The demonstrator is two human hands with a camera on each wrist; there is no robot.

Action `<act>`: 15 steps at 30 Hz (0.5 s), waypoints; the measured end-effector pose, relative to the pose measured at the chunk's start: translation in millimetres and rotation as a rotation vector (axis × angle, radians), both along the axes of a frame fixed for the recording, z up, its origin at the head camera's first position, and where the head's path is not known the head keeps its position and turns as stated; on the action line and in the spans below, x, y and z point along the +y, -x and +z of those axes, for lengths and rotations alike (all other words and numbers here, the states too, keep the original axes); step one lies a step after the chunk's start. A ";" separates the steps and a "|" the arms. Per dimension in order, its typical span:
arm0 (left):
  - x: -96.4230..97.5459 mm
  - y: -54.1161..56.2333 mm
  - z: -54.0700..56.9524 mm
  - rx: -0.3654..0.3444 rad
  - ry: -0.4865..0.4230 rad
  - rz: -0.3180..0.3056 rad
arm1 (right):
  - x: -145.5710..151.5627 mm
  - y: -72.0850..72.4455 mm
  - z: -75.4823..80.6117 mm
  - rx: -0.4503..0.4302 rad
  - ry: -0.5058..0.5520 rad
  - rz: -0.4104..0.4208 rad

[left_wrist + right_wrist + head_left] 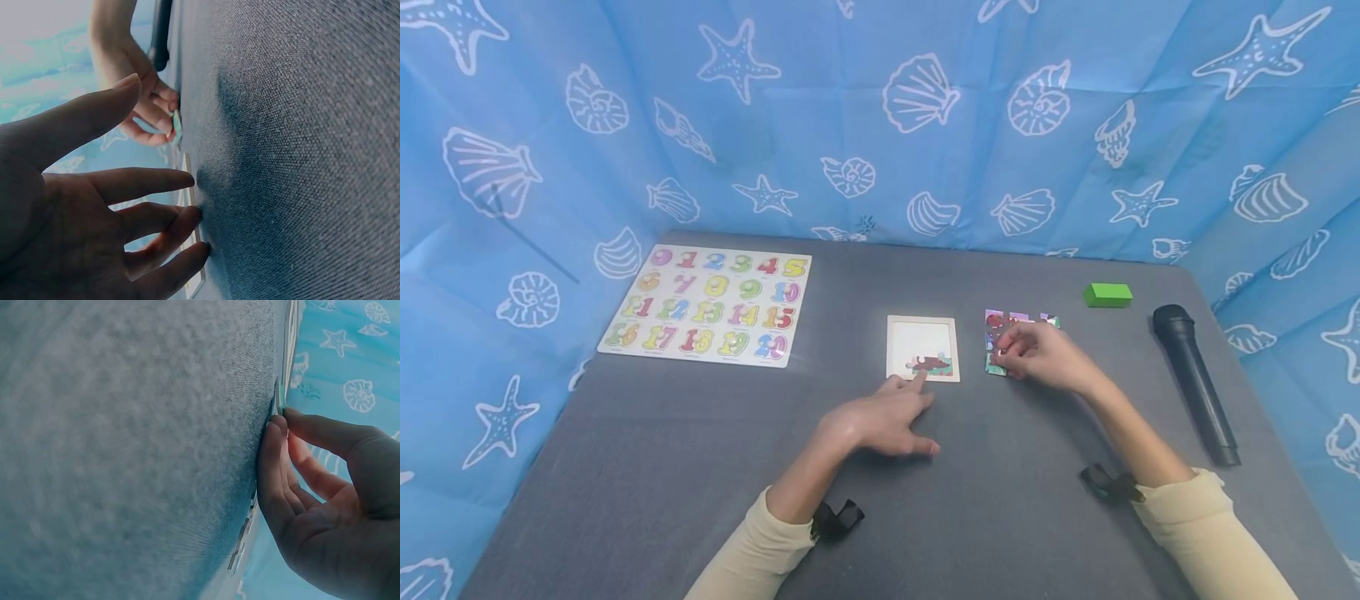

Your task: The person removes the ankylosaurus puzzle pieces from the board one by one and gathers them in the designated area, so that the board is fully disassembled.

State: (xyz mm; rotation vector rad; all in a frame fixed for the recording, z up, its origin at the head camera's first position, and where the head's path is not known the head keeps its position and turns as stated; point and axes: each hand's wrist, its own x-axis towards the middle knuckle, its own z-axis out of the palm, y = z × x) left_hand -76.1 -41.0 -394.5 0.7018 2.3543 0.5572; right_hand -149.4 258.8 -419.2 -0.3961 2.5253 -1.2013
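Note:
A small square puzzle tray (922, 323) with a pale wooden rim lies mid-table, several joined pieces (932, 365) filling its lower right part. My left hand (883, 417) rests its fingertips at the tray's near edge, fingers fairly straight and thumb spread to the side. To the right of the tray lie several loose puzzle pieces (994, 319) in purple, red and green. Over them, my right hand (1041, 357) pinches a greenish puzzle piece (280, 397) between thumb and fingers. Part of the loose pieces is hidden beneath that hand.
A number puzzle board (703, 304) lies at the back left. At the right are a green block (1107, 295) and a black microphone (1197, 379). A blue shell-patterned curtain (850, 108) hangs behind the grey table (662, 467).

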 end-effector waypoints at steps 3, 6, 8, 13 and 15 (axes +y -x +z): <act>-0.1 0.0 -0.6 0.001 0.001 0.001 | -0.1 0.5 -0.3 0.015 -0.032 -0.001; -0.2 -0.2 -0.7 0.002 0.004 -0.003 | -1.1 0.5 -0.1 0.028 -0.057 0.007; -0.2 -0.2 -0.5 0.008 0.005 -0.009 | -1.6 0.7 0.3 0.036 -0.080 0.012; 0.2 -0.3 -0.1 0.018 0.011 -0.016 | -4.3 1.2 2.1 0.041 -0.124 0.028; 0.3 -0.4 -0.6 0.016 0.015 -0.015 | -5.9 0.9 3.6 0.043 -0.141 0.031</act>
